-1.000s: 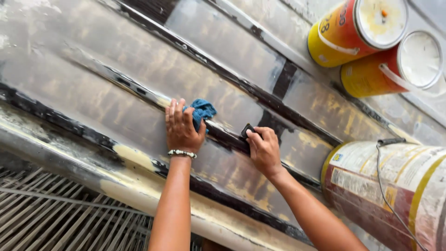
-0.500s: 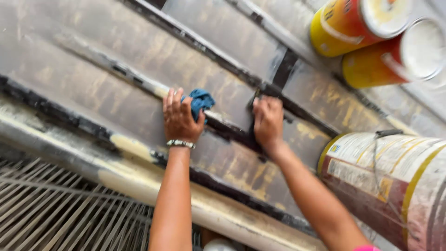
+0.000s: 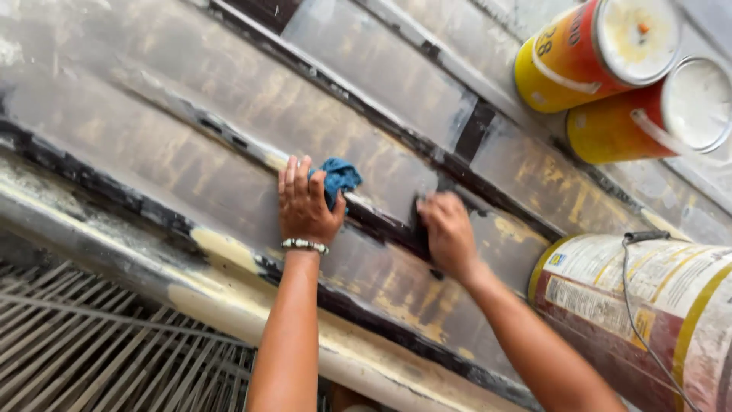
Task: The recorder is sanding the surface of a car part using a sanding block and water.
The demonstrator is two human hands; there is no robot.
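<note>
Head view: 2 hands (image 3: pixel 305 202) on panel, 1 blue rag (image 3: pixel 338 178), 3 cans (image 3: pixel 595 49).

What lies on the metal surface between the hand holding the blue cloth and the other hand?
In the head view, only a dark grimy seam lies between the left hand with its blue cloth and the right hand; no loose object.

worn grey panelled surface (image 3: pixel 366 69) with dark seams | metal grating (image 3: pixel 99 351) lower left | bright, even light
</note>
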